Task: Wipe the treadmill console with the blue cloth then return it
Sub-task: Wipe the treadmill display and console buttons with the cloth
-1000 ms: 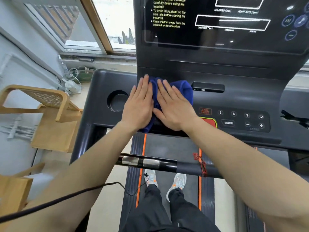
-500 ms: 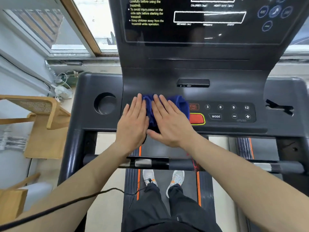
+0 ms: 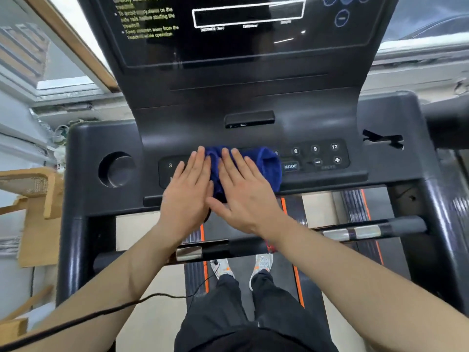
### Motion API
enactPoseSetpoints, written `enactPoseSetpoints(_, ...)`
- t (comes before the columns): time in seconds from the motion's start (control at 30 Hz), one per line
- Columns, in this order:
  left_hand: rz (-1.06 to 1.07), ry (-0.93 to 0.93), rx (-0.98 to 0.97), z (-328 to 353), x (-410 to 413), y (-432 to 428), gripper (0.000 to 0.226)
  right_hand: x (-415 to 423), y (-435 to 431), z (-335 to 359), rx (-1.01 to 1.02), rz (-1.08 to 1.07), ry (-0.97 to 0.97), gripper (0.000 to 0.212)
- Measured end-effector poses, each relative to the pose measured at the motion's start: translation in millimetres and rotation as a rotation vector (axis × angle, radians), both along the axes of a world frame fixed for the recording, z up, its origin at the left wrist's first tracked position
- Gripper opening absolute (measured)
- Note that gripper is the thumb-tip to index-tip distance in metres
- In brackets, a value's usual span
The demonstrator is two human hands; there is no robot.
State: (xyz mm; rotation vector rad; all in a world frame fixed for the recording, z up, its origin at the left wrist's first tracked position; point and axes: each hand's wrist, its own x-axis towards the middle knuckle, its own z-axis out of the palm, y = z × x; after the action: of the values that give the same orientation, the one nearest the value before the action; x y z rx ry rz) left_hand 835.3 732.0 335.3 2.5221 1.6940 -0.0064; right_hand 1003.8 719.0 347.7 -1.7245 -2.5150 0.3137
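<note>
The blue cloth point(image 3: 266, 166) lies bunched on the button panel point(image 3: 314, 154) of the black treadmill console point(image 3: 253, 97). It covers the panel's middle, up to the MODE key. My left hand point(image 3: 187, 194) and my right hand point(image 3: 246, 196) lie flat side by side, fingers stretched forward. My right hand presses on the cloth. My left hand rests on the cloth's left edge and the panel. The dark display point(image 3: 228, 34) rises above.
A round cup holder point(image 3: 116, 170) sits left of the panel, and a black clip point(image 3: 383, 139) lies on the right tray. A handrail bar point(image 3: 368, 231) crosses below my wrists. A wooden chair point(image 3: 33, 189) stands left. A black cable point(image 3: 101, 313) crosses my left forearm.
Both hands have slid the cloth down from the sloped ledge onto the button panel and rightward. It now hides the stop/start and red buttons. The view has shifted left.
</note>
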Motion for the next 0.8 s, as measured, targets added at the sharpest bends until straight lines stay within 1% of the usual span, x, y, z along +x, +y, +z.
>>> enactPoseSetpoints(0.1, 0.014, -0.01, -0.01, 1.5, 20.5, -5.1, 0.06, 10.8, -15.4, -2.0, 0.034, -0.062, 0.002, 0.077)
enactPoseSetpoints(0.17, -0.059, -0.021, 0.001, 0.0, 46.3, -8.6, 0.06, 28.9, -31.8, -6.5, 0.046, -0.137, 0.0, 0.074)
enactPoseSetpoints(0.3, -0.235, -0.058, 0.015, -1.1, 107.9, -4.5, 0.059, 90.9, -50.2, -16.6, 0.025, -0.283, -0.061, 0.077)
enactPoseSetpoints(0.43, -0.358, -0.099, 0.003, 3.2, 182.8, 28.2, 0.06, 172.1, -18.3, -16.7, 0.007, -0.386, -0.076, 0.074)
enactPoseSetpoints(0.53, -0.352, -0.081, -0.047, 5.5, 212.5, 51.2, 0.06, 200.3, 15.4, -12.5, -0.006, -0.463, -0.089, 0.071)
enactPoseSetpoints(0.6, -0.344, -0.076, -0.062, 5.9, 203.5, 48.3, 0.06, 185.9, 13.2, -14.7, 0.014, -0.494, -0.1, 0.072)
enactPoseSetpoints(0.67, -0.355, -0.062, -0.059, 4.5, 172.9, 30.6, 0.061, 154.5, -11.9, -19.1, 0.034, -0.479, -0.087, 0.072)
enactPoseSetpoints(0.73, -0.368, -0.024, -0.052, 4.6, 136.5, 13.6, 0.062, 126.7, -36.8, -22.9, 0.052, -0.405, -0.051, 0.07)
enactPoseSetpoints(0.8, -0.379, 0.005, -0.054, 4.3, 115.1, 7.4, 0.061, 122.4, -41.0, -24.1, 0.066, -0.296, -0.027, 0.068)
